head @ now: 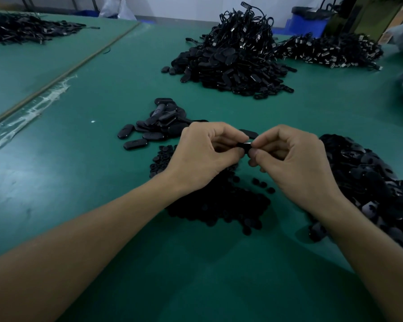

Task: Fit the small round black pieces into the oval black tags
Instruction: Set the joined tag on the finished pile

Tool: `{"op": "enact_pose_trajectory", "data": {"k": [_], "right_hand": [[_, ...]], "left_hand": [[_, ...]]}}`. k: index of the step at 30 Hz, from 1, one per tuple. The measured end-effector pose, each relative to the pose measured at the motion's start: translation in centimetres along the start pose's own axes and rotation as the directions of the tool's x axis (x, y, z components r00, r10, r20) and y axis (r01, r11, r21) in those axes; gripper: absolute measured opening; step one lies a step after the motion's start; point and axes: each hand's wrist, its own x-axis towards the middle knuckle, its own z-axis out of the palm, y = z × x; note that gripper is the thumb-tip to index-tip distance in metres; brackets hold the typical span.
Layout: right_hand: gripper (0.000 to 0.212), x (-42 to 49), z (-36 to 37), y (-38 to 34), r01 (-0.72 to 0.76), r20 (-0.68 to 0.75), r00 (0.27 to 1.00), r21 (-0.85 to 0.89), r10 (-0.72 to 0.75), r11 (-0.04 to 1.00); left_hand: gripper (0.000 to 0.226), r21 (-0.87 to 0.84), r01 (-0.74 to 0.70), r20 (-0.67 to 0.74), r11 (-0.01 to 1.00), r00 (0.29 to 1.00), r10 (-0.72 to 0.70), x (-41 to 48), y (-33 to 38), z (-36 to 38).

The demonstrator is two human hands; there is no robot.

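One oval black tag (244, 145) pinched between left hand (205, 155) and right hand (296, 165) above small round black pieces (219, 205) heaped on worktop, loose tag pile (372, 182) at right.

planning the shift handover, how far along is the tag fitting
Looks barely begun. A small heap of oval tags beyond the left hand seems finished. It and the right hand pinch one tag between them. Still left: the heap of round pieces under the hands and the large heap of tags at right.
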Motion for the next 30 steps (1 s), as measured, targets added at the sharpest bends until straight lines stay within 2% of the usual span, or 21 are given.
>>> {"op": "enact_pose_trajectory", "data": {"k": [7,13,20,23,30], "right_hand": [[0.028,-0.26,0.11,-0.22,0.039,-0.043,0.998,-0.101,-0.043,0.994],[0.033,-0.45,0.59,-0.60,0.070,-0.031,0.997,-0.170,-0.076,0.983],[0.038,-0.62,0.91,-0.56,-0.035,-0.050,0.998,-0.133,0.029,0.990],[0.039,-0.64,0.91,-0.43,-0.040,-0.009,0.999,-0.159,0.039,0.987],[0.033,-0.58,0.70,-0.54,-0.033,0.125,0.991,-0.117,0.048,0.993]], "left_hand": [[0.020,0.041,-0.039,0.004,0.998,0.999,0.039,-0.11,0.16,0.04],[0.021,0.155,-0.119,0.009,0.981,0.993,0.119,-0.34,0.15,0.21],[0.025,0.354,-0.288,0.061,0.890,0.957,0.285,-0.50,0.37,0.14],[0.023,0.428,-0.360,0.125,0.829,0.932,0.340,-0.35,0.40,0.05],[0.018,0.481,-0.338,0.188,0.809,0.941,0.281,-0.28,-0.04,-0.33]]}}
